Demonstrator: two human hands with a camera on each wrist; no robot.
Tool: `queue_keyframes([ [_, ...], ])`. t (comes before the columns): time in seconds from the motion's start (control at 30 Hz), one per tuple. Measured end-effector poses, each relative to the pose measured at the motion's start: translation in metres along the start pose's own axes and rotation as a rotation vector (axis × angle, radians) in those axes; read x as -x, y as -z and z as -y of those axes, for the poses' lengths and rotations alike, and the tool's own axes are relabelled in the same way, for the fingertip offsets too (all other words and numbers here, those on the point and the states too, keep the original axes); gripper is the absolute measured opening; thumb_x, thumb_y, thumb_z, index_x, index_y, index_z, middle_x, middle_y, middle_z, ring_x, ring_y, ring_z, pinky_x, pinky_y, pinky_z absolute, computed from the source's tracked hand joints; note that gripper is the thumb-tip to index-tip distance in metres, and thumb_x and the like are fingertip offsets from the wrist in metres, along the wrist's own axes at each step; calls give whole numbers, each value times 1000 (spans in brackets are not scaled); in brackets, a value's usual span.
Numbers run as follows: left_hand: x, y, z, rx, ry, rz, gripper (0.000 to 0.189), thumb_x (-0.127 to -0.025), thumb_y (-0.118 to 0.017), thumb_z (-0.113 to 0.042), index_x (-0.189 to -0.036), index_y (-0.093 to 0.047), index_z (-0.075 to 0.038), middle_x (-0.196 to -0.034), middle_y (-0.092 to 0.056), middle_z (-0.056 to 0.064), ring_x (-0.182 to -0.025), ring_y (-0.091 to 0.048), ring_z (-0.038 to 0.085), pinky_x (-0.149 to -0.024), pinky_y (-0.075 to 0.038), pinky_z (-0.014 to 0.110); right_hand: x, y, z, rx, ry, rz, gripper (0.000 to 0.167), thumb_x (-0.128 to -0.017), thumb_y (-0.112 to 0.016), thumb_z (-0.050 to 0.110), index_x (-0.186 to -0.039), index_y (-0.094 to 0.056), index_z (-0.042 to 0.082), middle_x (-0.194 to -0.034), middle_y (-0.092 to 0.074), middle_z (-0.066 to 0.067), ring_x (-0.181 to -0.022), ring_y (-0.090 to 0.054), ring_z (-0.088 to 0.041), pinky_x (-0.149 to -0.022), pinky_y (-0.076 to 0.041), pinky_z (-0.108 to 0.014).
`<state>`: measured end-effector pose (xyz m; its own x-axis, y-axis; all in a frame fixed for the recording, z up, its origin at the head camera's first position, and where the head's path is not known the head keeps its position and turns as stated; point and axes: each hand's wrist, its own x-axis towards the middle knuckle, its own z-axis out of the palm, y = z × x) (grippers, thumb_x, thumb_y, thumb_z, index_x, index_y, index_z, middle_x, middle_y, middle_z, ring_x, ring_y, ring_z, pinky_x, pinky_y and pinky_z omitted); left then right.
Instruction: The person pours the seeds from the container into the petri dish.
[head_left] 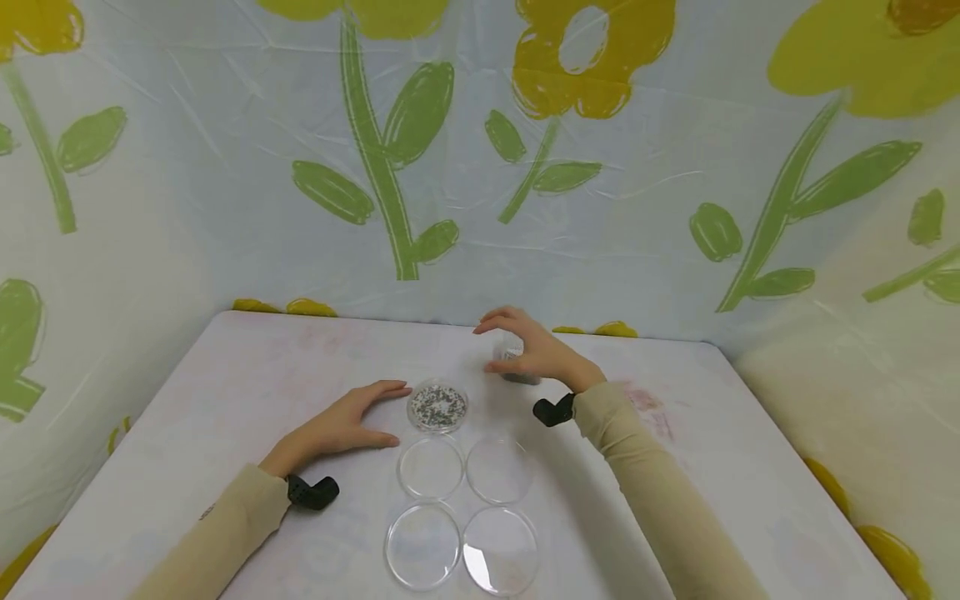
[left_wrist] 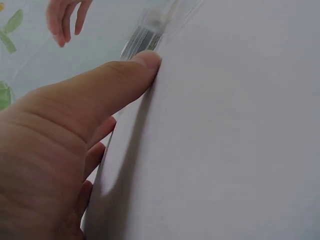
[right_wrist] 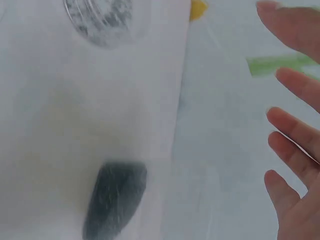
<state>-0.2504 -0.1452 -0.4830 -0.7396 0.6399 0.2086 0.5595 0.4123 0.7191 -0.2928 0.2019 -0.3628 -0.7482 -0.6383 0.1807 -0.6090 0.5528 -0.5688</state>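
Observation:
A round clear dish [head_left: 438,406] filled with mixed black and white bits sits mid-table. My left hand [head_left: 341,429] rests beside it on the left, thumb and fingers spread apart. In the left wrist view the thumb [left_wrist: 115,82] lies near the edge of clear plastic dishware [left_wrist: 142,42]; contact is unclear. Toward the back edge, my right hand [head_left: 536,346] hovers over a small clear container [head_left: 512,343] with dark grey contents. The right wrist view shows its fingers [right_wrist: 292,142] spread and apart from the blurred dark shape [right_wrist: 115,200] on the table.
Several clear round dishes or lids stand in two rows nearer me, such as the back left one [head_left: 431,468] and the front right one [head_left: 501,550]. A flower-printed cloth [head_left: 570,250] hangs behind the white table [head_left: 300,367].

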Motion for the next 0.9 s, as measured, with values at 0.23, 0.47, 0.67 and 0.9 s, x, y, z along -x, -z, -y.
queue_keyframes([
  [0.23,30,-10,-14,9,12,-49,86,-77,-84,-45,-148,-46,-14,-152,-43,9,-143,-33,33,-113,-27,57,22,15,-28,-106,-175,-161,73,-86,-78,32,-147,-43,14,-152,-38,-7,-142,-29,-30,-115,-23,-55],
  [0.47,51,-24,-34,63,78,-79,87,-73,-85,-51,-146,-48,-22,-155,-38,9,-144,-31,32,-113,-26,59,46,8,-38,-346,-270,-311,87,-87,-78,20,-153,-25,4,-155,-31,-22,-145,-25,-35,-118,-18,-52],
  [0.67,50,-35,-46,36,-11,-109,84,-73,-86,-48,-143,-51,-17,-149,-45,10,-141,-35,35,-109,-28,63,60,-13,-50,-473,-326,-396,95,-86,-77,12,-156,-14,0,-158,-24,-24,-147,-21,-37,-119,-19,-49],
  [0.9,35,-45,-41,-26,-94,-150,80,-70,-88,-48,-136,-56,-16,-135,-52,-5,-127,-41,19,-105,-37,50,63,-32,-59,-458,-388,-385,102,-84,-80,16,-156,-9,2,-159,-26,-21,-150,-14,-31,-118,-20,-50],
])
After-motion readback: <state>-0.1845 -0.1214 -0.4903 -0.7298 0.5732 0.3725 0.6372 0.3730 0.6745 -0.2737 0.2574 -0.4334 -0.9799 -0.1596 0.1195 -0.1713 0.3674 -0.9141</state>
